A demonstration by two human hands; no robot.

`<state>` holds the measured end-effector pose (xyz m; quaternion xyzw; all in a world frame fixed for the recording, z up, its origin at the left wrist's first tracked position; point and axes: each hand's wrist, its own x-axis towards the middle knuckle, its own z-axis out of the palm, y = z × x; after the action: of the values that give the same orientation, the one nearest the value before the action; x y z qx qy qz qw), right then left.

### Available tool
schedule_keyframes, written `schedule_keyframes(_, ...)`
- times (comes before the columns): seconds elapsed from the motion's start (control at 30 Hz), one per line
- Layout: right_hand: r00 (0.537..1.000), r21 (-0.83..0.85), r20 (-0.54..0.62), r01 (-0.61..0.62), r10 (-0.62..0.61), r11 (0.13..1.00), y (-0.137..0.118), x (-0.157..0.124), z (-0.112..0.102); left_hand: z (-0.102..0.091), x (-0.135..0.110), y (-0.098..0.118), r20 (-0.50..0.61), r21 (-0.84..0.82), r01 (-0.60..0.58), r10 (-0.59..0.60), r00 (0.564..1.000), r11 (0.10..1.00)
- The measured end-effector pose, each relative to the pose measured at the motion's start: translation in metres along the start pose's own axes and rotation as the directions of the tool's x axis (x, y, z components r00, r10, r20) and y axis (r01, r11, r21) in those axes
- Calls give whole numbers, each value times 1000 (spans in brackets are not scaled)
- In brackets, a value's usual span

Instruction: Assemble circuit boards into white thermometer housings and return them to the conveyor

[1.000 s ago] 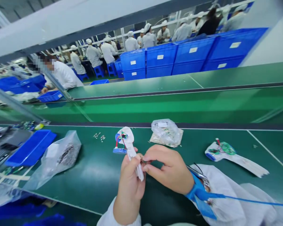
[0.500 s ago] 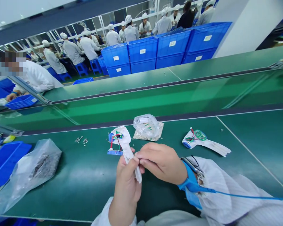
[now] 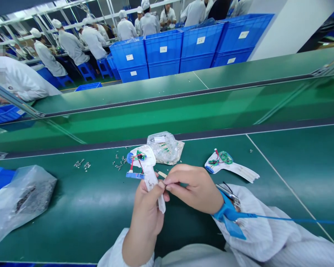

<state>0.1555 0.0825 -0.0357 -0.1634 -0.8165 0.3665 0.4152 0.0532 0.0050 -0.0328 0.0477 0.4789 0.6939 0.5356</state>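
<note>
My left hand (image 3: 147, 211) is closed round the handle of a white plastic shell (image 3: 146, 165) that carries a small green circuit board, red and black wires and a blue part. My right hand (image 3: 194, 188) pinches its fingertips together against the shell's handle, right beside my left thumb; what it pinches is too small to name. A thin pale stick (image 3: 161, 174) pokes out just above those fingertips. A blue wrist strap (image 3: 227, 215) with a blue cord runs off my right wrist.
A second white shell with a green board (image 3: 228, 165) lies to the right on the green bench (image 3: 86, 207). A clear bag of boards (image 3: 165, 147) sits behind my hands, small loose screws (image 3: 82, 164) to the left, a large clear bag (image 3: 18, 198) far left. Blue crates (image 3: 183, 48) and workers in white stand beyond.
The view has swung, so the bench things sit further left and lower. My hands keep the same hold on the shell; the thin stick now shows above my right fingertips.
</note>
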Motion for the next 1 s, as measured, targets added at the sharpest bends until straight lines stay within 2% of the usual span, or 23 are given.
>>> schedule_keyframes(0.1, 999, 21, 26, -35, 34, 999, 3, 1, -3, 1, 0, 1, -5, 33, 6, -6, 1000, 999)
schedule_keyframes(0.2, 991, 54, 49, -125, 122, 991, 3, 4, -8, 1, -1, 2, 15, 72, 16, -18, 1000, 997)
schedule_keyframes(0.33, 956, 101, 196, -242, 219, 965, -4, 14, -20, -1, -5, 2, 74, 127, 2, -12, 997, 992)
schedule_keyframes(0.43, 929, 77, 297, -253, 220, 965, -10, 21, -26, -2, -8, 2, 114, 218, -15, -11, 993, 976)
schedule_keyframes(0.6, 905, -35, 363, -225, 222, 974, -10, 23, -25, 1, -13, 2, 156, 347, -91, 39, 987, 933)
schedule_keyframes(0.73, 904, -62, 360, -222, 230, 973, -8, 22, -25, 2, -16, 4, 144, 492, -136, 74, 987, 860)
schedule_keyframes(0.87, 913, -86, 327, -229, 244, 970, -8, 20, -25, 3, -17, 7, 134, 419, -179, 134, 982, 890)
schedule_keyframes(1.0, 910, -113, 283, -282, 303, 953, -10, 18, -24, 7, -17, 9, 71, 396, -99, 77, 994, 913)
